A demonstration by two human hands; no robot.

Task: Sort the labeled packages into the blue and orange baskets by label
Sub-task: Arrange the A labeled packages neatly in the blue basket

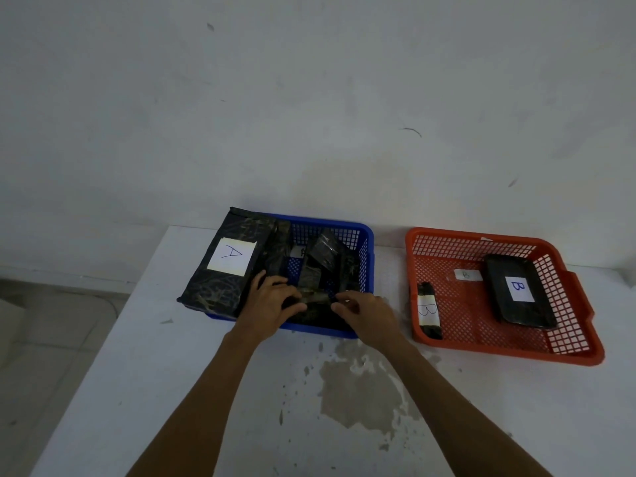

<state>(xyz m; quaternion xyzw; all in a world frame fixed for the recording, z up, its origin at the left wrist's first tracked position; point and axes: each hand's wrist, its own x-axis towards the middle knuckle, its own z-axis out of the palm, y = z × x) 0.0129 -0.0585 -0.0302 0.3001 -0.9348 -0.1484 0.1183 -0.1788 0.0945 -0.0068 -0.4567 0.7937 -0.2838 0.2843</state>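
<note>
The blue basket (pixel 364 235) stands at the table's far middle, full of black wrapped packages. A large black package labelled A (pixel 227 266) leans over its left rim. Smaller black packages (pixel 323 253) stand upright behind my hands. Both hands reach into the basket's front: my left hand (pixel 272 299) and my right hand (pixel 364 313) pinch the two ends of a small dark package (pixel 315 299) lying at the front. The orange basket (pixel 499 342) to the right holds a flat black package labelled B (pixel 518 290) and a small roll labelled B (pixel 428 309).
A white table (pixel 172 390) with a worn grey patch near its middle carries both baskets. A plain white wall rises right behind them. The table's left edge drops to a tiled floor (pixel 51 339).
</note>
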